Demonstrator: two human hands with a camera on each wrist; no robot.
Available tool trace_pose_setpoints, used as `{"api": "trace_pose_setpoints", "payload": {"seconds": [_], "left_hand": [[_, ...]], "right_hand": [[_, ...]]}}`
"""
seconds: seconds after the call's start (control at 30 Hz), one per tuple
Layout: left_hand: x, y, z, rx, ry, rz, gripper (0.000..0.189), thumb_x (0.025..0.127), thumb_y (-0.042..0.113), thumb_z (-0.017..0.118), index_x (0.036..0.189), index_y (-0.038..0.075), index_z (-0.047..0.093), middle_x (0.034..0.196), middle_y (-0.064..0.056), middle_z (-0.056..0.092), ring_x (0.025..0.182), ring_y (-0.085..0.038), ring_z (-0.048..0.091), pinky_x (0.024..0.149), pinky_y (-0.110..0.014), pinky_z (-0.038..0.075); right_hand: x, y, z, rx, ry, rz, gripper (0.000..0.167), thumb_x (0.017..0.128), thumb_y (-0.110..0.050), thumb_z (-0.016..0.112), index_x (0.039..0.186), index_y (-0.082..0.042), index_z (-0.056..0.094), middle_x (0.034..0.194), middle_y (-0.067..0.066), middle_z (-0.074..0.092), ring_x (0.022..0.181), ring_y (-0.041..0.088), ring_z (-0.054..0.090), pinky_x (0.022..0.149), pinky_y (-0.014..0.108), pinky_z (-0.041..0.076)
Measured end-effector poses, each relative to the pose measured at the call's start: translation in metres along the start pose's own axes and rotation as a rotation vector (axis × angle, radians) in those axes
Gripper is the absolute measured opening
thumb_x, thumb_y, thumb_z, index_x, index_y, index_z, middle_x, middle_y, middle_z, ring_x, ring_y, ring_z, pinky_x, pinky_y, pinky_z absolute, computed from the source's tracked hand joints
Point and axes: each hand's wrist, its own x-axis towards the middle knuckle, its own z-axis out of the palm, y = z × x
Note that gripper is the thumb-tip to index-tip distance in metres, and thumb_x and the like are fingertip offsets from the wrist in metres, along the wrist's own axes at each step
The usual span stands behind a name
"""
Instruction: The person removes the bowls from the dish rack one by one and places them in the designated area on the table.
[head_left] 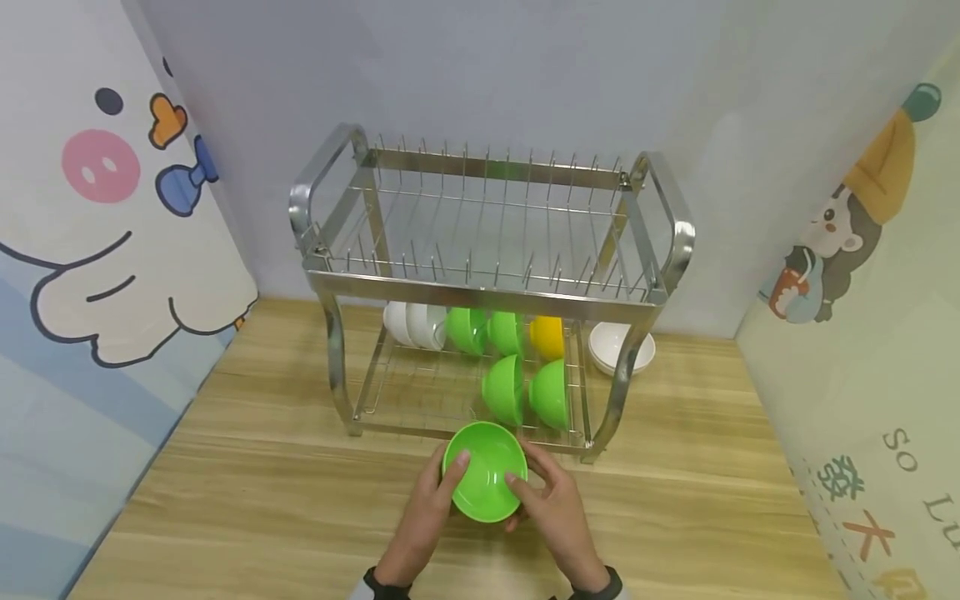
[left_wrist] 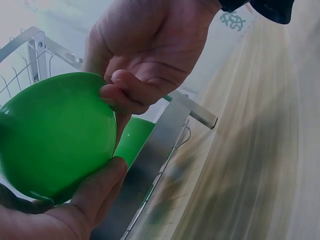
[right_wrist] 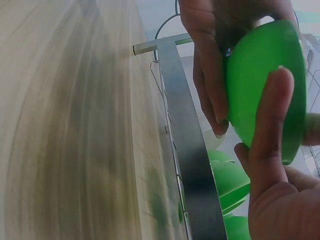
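Observation:
Both hands hold one green bowl (head_left: 486,492) in front of the dish rack, its inside facing up toward the head camera. My left hand (head_left: 429,508) grips the bowl's left side, thumb over the rim. On the opposite side my right hand (head_left: 553,504) grips it with the thumb inside the rim and the fingers beneath. In the left wrist view the outside of the bowl (left_wrist: 60,135) shows, with fingers of both hands at its edge. The right wrist view shows fingers spread along the outside of the bowl (right_wrist: 265,85).
A two-tier metal dish rack (head_left: 480,296) stands on the wooden table (head_left: 247,483). Its lower tier holds white bowls (head_left: 424,325), several green bowls (head_left: 502,390) and a yellow bowl (head_left: 547,337), all on edge. White bowls (head_left: 621,347) sit stacked right of the rack, by the back wall.

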Motion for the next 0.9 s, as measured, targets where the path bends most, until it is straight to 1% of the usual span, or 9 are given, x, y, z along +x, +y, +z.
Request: {"api": "trace_pose_setpoints", "payload": {"seconds": [0.17, 0.37, 0.5, 0.6, 0.77, 0.83, 0.9], "left_hand": [[-0.004, -0.003, 0.002, -0.013, 0.0, -0.019, 0.059, 0.113, 0.04, 0.043, 0.155, -0.001, 0.038, 0.127, -0.026, 0.066, 0.102, -0.017, 0.072, 0.086, -0.025, 0.062], [-0.006, -0.004, 0.001, -0.051, -0.017, -0.048, 0.066, 0.113, 0.044, 0.041, 0.158, -0.002, 0.03, 0.136, -0.028, 0.06, 0.109, -0.021, 0.071, 0.088, -0.028, 0.063], [-0.01, -0.007, 0.002, -0.049, -0.011, -0.035, 0.064, 0.113, 0.041, 0.042, 0.158, -0.003, 0.031, 0.138, -0.028, 0.058, 0.109, -0.02, 0.069, 0.088, -0.025, 0.062], [-0.01, -0.007, 0.003, -0.051, -0.013, -0.022, 0.063, 0.113, 0.04, 0.043, 0.158, -0.002, 0.032, 0.14, -0.029, 0.056, 0.111, -0.02, 0.069, 0.09, -0.024, 0.061], [-0.007, -0.004, 0.004, -0.025, -0.029, -0.018, 0.062, 0.113, 0.041, 0.043, 0.158, -0.002, 0.033, 0.141, -0.028, 0.057, 0.114, -0.018, 0.067, 0.092, -0.021, 0.058], [-0.007, -0.003, 0.005, -0.009, -0.041, -0.021, 0.063, 0.113, 0.041, 0.043, 0.157, -0.002, 0.034, 0.14, -0.027, 0.058, 0.114, -0.018, 0.067, 0.092, -0.02, 0.057], [-0.008, -0.002, 0.005, -0.005, -0.058, -0.022, 0.062, 0.113, 0.04, 0.043, 0.157, -0.002, 0.035, 0.14, -0.028, 0.058, 0.115, -0.02, 0.068, 0.093, -0.02, 0.058]], "right_hand": [[0.0, 0.005, 0.001, -0.02, 0.023, 0.018, 0.056, 0.093, 0.003, 0.068, 0.148, -0.002, 0.055, 0.15, 0.031, 0.055, 0.049, 0.013, 0.066, 0.05, 0.035, 0.062], [0.001, 0.005, 0.002, -0.032, 0.019, 0.011, 0.056, 0.091, 0.006, 0.066, 0.146, -0.002, 0.057, 0.148, 0.032, 0.057, 0.049, 0.015, 0.066, 0.048, 0.038, 0.062], [-0.001, 0.007, 0.001, -0.037, 0.02, 0.026, 0.057, 0.09, 0.007, 0.065, 0.146, -0.001, 0.057, 0.149, 0.031, 0.056, 0.049, 0.015, 0.067, 0.048, 0.036, 0.062], [-0.002, 0.008, -0.001, -0.043, 0.03, 0.027, 0.057, 0.09, 0.008, 0.064, 0.146, -0.002, 0.057, 0.149, 0.03, 0.057, 0.049, 0.016, 0.067, 0.048, 0.036, 0.062], [-0.002, 0.006, -0.006, -0.049, 0.048, -0.008, 0.056, 0.09, 0.008, 0.066, 0.145, -0.002, 0.059, 0.145, 0.029, 0.06, 0.048, 0.018, 0.067, 0.048, 0.04, 0.062], [-0.003, 0.006, -0.008, -0.048, 0.056, -0.01, 0.056, 0.09, 0.008, 0.066, 0.144, -0.003, 0.06, 0.144, 0.029, 0.061, 0.048, 0.019, 0.067, 0.048, 0.04, 0.062], [-0.004, 0.007, -0.009, -0.044, 0.065, 0.001, 0.056, 0.09, 0.009, 0.066, 0.144, -0.004, 0.06, 0.144, 0.028, 0.062, 0.048, 0.018, 0.067, 0.048, 0.04, 0.062]]}}
